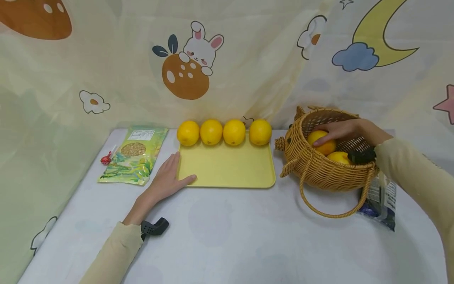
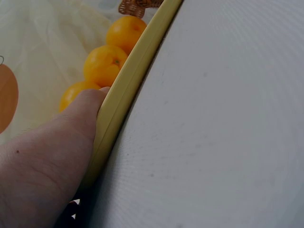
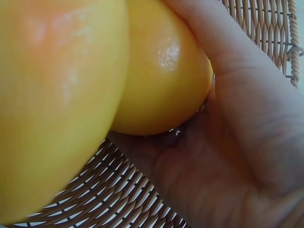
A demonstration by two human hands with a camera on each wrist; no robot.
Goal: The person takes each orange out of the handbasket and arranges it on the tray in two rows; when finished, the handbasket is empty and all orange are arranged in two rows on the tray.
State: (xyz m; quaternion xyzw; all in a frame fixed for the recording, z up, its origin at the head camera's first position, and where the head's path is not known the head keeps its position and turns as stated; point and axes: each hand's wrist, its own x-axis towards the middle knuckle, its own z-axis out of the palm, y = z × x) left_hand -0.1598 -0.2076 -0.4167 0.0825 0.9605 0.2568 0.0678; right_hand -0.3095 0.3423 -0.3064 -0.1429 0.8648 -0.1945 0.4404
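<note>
Inside the wicker basket [image 1: 330,179], my right hand [image 1: 342,130] holds an orange [image 1: 320,142], thumb on one side; the right wrist view shows the palm curved round this orange [image 3: 161,71]. A second orange [image 1: 339,157] lies beside it in the basket and looms large in the right wrist view. My left hand [image 1: 170,177] rests at the left edge of a yellow tray [image 1: 227,167], fingers extended along the side and thumb over the near rim. Several oranges [image 1: 211,132] stand in a row along the tray's far edge; some oranges [image 2: 105,65] also show past the left hand.
A green and yellow food packet [image 1: 133,156] lies left of the tray, with a red lollipop [image 1: 105,159] beside it. A dark packet [image 1: 381,201] is partly hidden behind the basket. The basket's handle [image 1: 333,216] hangs down toward the near side. A printed curtain [image 1: 248,71] hangs behind the table.
</note>
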